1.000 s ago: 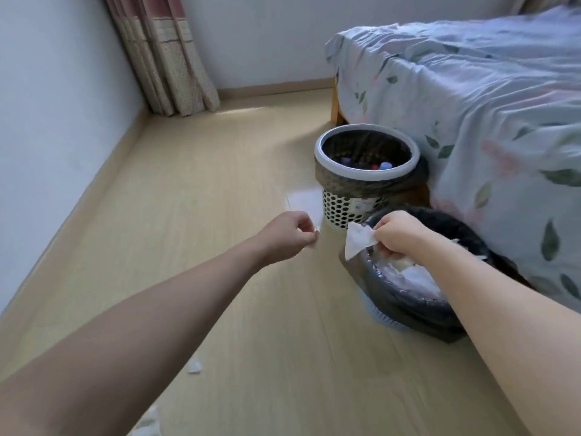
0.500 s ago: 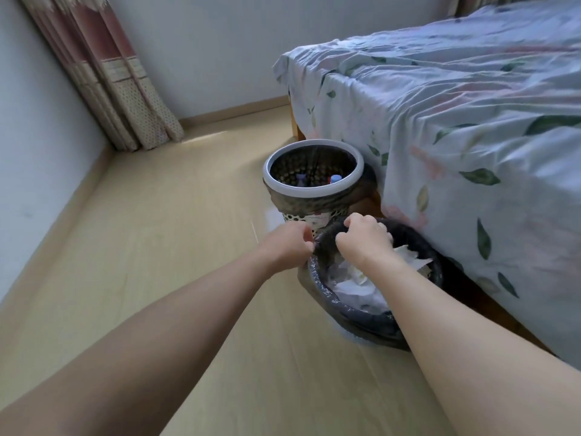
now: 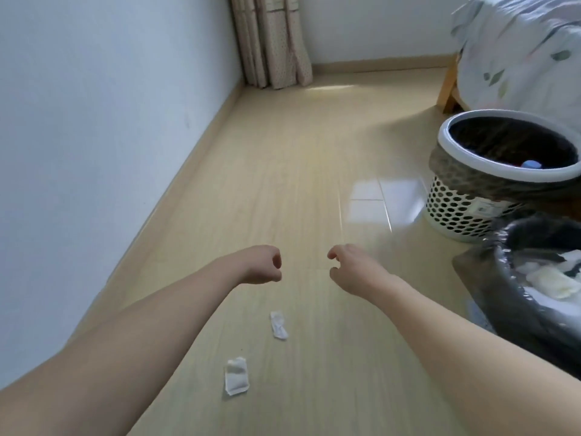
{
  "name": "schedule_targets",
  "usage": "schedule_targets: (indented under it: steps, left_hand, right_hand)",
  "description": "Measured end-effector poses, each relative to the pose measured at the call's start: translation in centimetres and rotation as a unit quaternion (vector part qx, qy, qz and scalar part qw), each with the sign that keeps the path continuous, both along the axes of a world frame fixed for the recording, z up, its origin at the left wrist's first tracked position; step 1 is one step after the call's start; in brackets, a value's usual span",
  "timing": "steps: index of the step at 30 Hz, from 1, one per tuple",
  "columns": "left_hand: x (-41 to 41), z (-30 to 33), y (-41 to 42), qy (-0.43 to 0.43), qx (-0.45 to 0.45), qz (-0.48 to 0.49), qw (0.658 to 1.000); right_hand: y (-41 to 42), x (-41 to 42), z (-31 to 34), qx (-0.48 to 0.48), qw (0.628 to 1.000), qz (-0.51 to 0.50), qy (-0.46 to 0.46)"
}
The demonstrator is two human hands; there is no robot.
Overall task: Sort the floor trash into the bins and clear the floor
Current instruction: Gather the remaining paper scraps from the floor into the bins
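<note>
Two scraps of white tissue lie on the wooden floor: a small crumpled one (image 3: 278, 324) and a larger folded one (image 3: 235, 376) nearer me. My left hand (image 3: 262, 265) hovers over the floor, fingers curled into a loose fist, nothing in it. My right hand (image 3: 349, 266) is beside it, fingers loosely bent and apart, holding nothing. At the right edge stands a black-bagged bin (image 3: 503, 272) holding white tissues. Behind it is a white perforated bin (image 3: 452, 212) with a dark liner and a blue-capped item inside.
A bed with a leaf-print cover (image 3: 518, 58) and a wooden leg stands at the far right behind the bins. A white wall (image 3: 94, 136) with a skirting board runs along the left. A curtain (image 3: 273, 42) hangs in the far corner.
My right hand has let go of the white tissue into the black-bagged bin. Both hands have pulled back from the bin to the left over the floor, and my view has turned left and down.
</note>
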State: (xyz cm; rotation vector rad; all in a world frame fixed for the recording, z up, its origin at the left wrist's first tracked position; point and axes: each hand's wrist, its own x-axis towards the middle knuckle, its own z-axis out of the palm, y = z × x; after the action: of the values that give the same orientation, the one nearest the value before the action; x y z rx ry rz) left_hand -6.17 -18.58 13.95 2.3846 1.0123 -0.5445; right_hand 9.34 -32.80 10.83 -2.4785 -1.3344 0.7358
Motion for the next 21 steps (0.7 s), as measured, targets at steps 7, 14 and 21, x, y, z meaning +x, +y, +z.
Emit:
schedule_targets:
  steps: [7,14,21]
  left_hand:
    - [-10.8,-6.9,2.9,0.129,-0.016,-0.005,0.991]
    - [-14.7,-14.7,-1.6,0.168,0.027,-0.109,0.979]
    - [-14.2,-16.6,-2.6,0.118,0.041,-0.142,0.982]
  right_hand:
    - [3.9,-9.3,-8.9,-0.103,0.989,0.102,0.013]
    - [6.6,-13.0,-14.1,-0.122,0.981,0.146,-0.034]
    - [5.5,-13.1,-15.4,-0.152,0.979,0.134,-0.006]
